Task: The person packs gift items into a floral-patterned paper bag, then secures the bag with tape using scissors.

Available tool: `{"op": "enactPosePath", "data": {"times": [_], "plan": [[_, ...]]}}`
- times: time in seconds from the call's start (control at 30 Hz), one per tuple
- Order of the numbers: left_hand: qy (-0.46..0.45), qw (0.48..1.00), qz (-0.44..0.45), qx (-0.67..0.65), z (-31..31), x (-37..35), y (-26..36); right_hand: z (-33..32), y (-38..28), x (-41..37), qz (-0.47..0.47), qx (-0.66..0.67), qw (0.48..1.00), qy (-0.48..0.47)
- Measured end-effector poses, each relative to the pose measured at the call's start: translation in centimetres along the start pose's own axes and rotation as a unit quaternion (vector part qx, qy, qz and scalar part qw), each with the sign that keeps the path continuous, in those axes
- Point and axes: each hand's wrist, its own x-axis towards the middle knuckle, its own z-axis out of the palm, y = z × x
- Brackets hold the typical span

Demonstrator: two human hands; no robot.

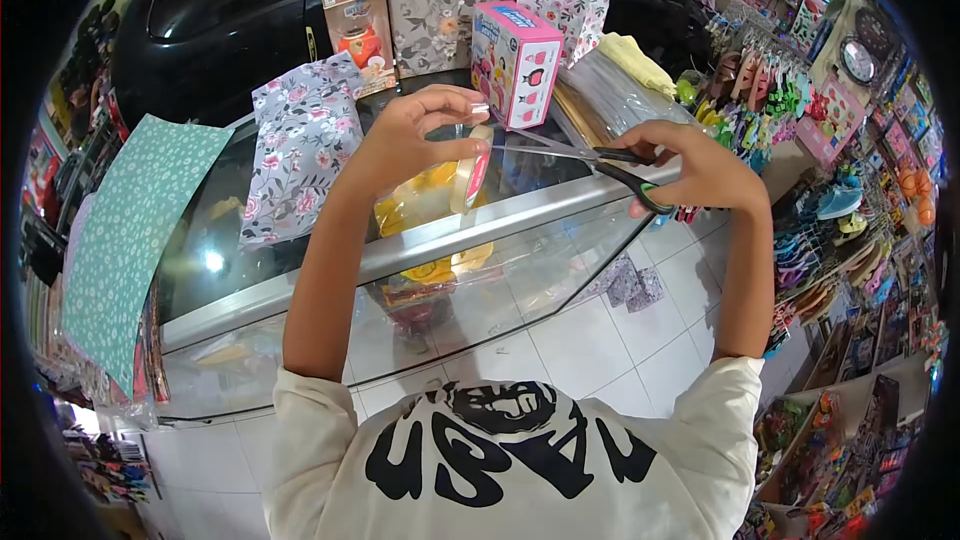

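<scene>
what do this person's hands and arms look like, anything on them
Both hands, left and right, are bare, with no gloves and no watch or bracelet visible. Each arm comes out of a short, loose, off-white sleeve, left and right. These belong to an off-white T-shirt with large black lettering across it.

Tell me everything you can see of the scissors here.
The scissors have slim, silvery, metal-looking blades and black handles, with green lining the lower loop. The right hand holds them by the handles, blades spread, above the counter's metal edge. They point toward the tape roll in the left hand; contact is unclear.
</scene>
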Motion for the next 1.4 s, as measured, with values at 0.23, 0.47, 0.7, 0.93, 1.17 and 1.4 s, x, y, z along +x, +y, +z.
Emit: {"op": "enactPosePath", "data": {"times": [0.23,0.47,0.7,0.93,1.17,1.4], "plan": [[-0.014,0.999,0.006,0.031,0.2,0.0,0.0,0.7,0.3,1.4,0.002,0.03,0.999,-0.017],[-0.015,0.999,0.022,0.037,0.3,-0.1,-0.4,0.8,-0.2,1.9,0.007,0.021,1.0,-0.015],[-0.017,0.998,0.019,0.051,0.5,-0.2,-0.2,0.7,-1.4,2.4,0.03,-0.008,0.999,-0.04],[-0.023,0.998,0.018,0.058,0.6,-0.1,0.0,1.2,-0.8,2.7,-0.014,0.026,0.999,-0.016],[-0.016,0.999,0.034,0.026,0.5,0.2,-0.9,1.2,-0.1,2.9,0.001,0.035,0.999,-0.028],[-0.044,0.997,0.032,0.05,0.5,0.5,-0.4,0.7,-0.9,1.8,0.009,-0.027,1.0,0.004]]}}
